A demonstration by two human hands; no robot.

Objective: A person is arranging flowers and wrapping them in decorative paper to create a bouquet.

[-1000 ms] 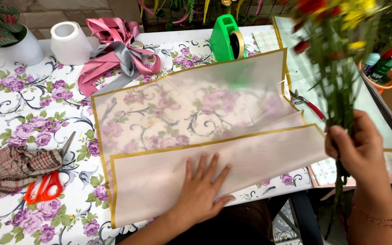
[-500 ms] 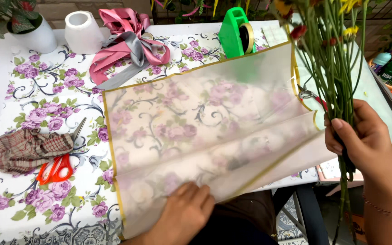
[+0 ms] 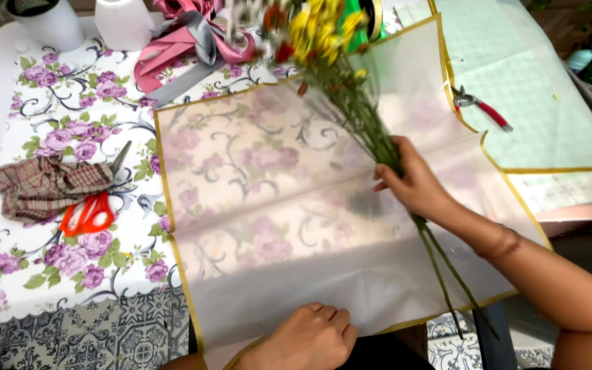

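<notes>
From the head camera I look down on a table with a flowery cloth. My right hand is closed tight around the green stems of a bunch of flowers. The yellow and red blooms point away from me, and the stems stick out past my wrist toward the table edge. The bunch hangs over a big see-through sheet with a gold edge, which lies flat on the cloth.

My left hand rests on the near edge of that sheet, fingers curled, pressing it down. I cannot tell if it pinches the sheet.

To the left lie orange scissors, touching a checked rag. Pink and grey ribbon sits at the far side. Red-handled clippers lie on a second sheet to the right.
</notes>
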